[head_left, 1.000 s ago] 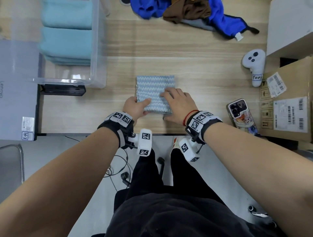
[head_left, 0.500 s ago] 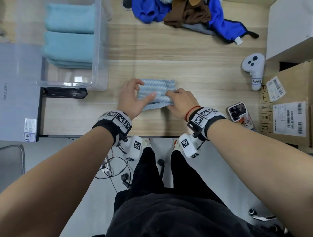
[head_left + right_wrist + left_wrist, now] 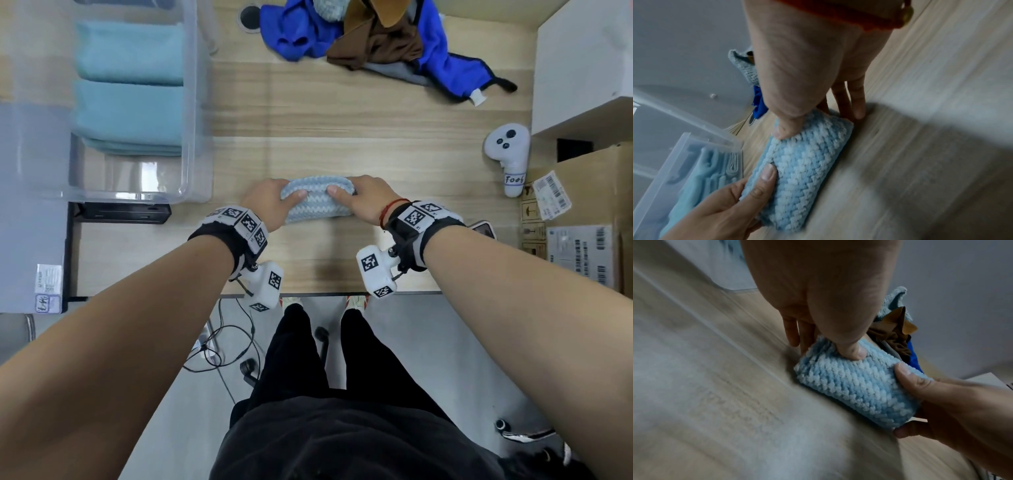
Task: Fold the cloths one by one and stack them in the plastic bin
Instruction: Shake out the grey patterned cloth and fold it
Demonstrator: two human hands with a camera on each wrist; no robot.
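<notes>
1. My left hand (image 3: 270,202) grips the left end of the folded cloth (image 3: 317,202): the thumb (image 3: 854,352) presses into the top and the other fingers curl down behind its far edge.
2. My right hand (image 3: 364,202) grips the right end the same way, thumb (image 3: 787,128) on top and fingers (image 3: 858,104) reaching down to the table (image 3: 342,137) on the far side.
3. The cloth is a thick blue-and-white zigzag bundle, lying near the front edge of the table between both hands.
4. To the left, close by, stands the clear plastic bin (image 3: 190,102). Inside it I see folded teal towels (image 3: 130,85) stacked in two bundles side by side.
5. At the far edge of the table lies a heap of unfolded cloths (image 3: 370,44), blue, brown and grey.
6. To the right are a white controller (image 3: 507,154) and a cardboard box (image 3: 589,212) with labels, its contents hidden from me.
</notes>
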